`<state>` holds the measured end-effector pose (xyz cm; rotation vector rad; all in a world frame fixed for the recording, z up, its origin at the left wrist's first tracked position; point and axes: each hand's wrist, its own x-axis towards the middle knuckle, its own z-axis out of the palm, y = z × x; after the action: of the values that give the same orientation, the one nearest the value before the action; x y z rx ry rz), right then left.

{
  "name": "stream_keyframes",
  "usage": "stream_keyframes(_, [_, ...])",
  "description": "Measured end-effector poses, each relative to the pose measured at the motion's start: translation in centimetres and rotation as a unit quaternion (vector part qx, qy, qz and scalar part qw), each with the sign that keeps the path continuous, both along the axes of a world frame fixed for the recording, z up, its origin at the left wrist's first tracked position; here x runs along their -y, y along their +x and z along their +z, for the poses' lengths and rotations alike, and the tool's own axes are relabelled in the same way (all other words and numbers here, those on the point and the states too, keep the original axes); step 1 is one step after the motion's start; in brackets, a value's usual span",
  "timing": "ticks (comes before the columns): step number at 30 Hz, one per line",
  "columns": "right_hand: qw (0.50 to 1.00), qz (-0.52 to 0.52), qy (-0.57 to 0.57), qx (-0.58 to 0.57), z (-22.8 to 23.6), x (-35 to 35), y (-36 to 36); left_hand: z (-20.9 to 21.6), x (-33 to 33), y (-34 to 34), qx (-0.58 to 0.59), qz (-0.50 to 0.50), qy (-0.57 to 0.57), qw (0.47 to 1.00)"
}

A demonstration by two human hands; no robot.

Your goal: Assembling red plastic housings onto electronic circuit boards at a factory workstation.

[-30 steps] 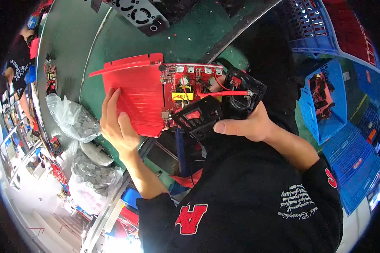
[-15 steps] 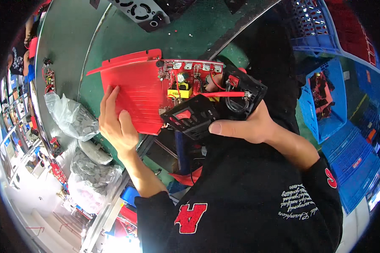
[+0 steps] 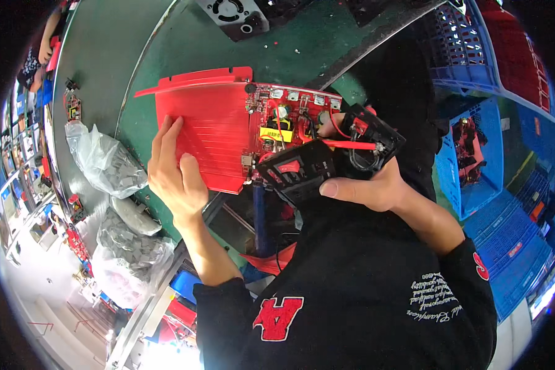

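Observation:
My left hand [image 3: 177, 176] lies with fingers stretched out and thumb apart on a ribbed red metal housing [image 3: 219, 126], at its left side. Against the housing's right edge sits a red circuit board [image 3: 293, 108] with a yellow-wrapped transformer [image 3: 276, 134] and thick red and black wires. My right hand [image 3: 370, 191] is closed around the board's right end, its thumb on a black end panel [image 3: 299, 169] with a red rocker switch [image 3: 288, 166]. A second black end panel [image 3: 379, 132] hangs by wires above that hand. The right fingers are mostly hidden.
A silver fan panel [image 3: 237, 18] lies on the green table [image 3: 185, 46] at the far side. Plastic bags [image 3: 108, 163] of grey parts stand at left. Blue crates [image 3: 475, 154] are at right, one holding red boards. Another person's arm [image 3: 46, 46] shows far left.
The view has shifted, so the housing, board and both hands appear slightly farther right. Both hands stay on the same parts.

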<state>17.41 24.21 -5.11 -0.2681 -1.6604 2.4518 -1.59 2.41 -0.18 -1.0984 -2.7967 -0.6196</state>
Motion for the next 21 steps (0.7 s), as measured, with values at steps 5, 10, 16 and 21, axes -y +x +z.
stream_keyframes(5, [0.999, -0.005, -0.041, 0.004, -0.5, 0.4, 0.4, -0.1, -0.1, 0.0, -0.002, -0.001, -0.003, 1.0])
stream_keyframes(10, [1.0, 0.0, -0.022, -0.003, -0.8, 0.1, 0.4, -0.1, -0.2, -0.1, 0.002, -0.003, 0.0, 1.0])
stream_keyframes(16, [0.99, -0.012, 0.11, -0.084, -0.9, -0.1, 0.0, 0.1, -0.1, 0.1, 0.015, 0.006, -0.005, 1.0])
stream_keyframes(21, [0.997, -0.038, -0.066, 0.024, -1.1, 0.7, 0.6, 0.0, -0.2, 0.2, 0.036, 0.013, -0.01, 0.999])
